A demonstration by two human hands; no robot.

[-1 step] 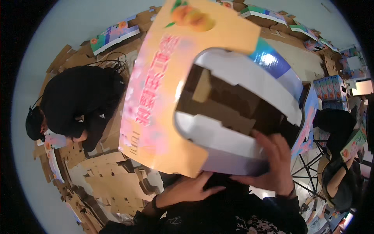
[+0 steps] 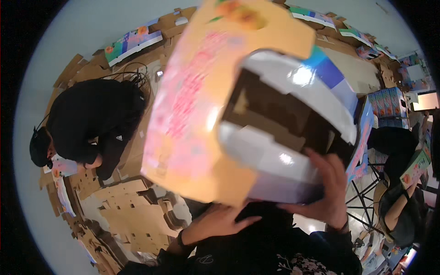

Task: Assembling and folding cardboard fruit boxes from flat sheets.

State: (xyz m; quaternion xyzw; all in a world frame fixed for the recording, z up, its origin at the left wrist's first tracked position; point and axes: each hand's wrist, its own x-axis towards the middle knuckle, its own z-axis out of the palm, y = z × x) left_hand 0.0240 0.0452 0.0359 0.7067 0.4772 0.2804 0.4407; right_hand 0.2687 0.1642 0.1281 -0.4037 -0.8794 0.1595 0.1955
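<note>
A large printed cardboard carton [image 2: 183, 119] is held up in front of me, tilted. Its long front flap is orange and pink with a picture of fruit, and its cut-out opening shows a brown interior. My right hand [image 2: 327, 192] grips the near side wall at the opening's right end, fingers over the rim inside and thumb outside. At the flap's lower edge my left hand [image 2: 217, 224] supports the carton; its fingers are partly hidden behind the flap and its thumb points right.
Flattened brown cardboard sheets [image 2: 133, 213] lie at left. A person in black [image 2: 91, 123] bends over printed cartons there, near black cables [image 2: 137, 75]. More printed cartons [image 2: 133, 43] line the far wall. At right are stacked cartons [image 2: 387, 103], a black metal stand [image 2: 364, 197] and another person [image 2: 398, 211].
The carton has shifted slightly to the right and its flap looks more blurred. My right hand has moved a little right with it; my left hand stays near its lower edge.
</note>
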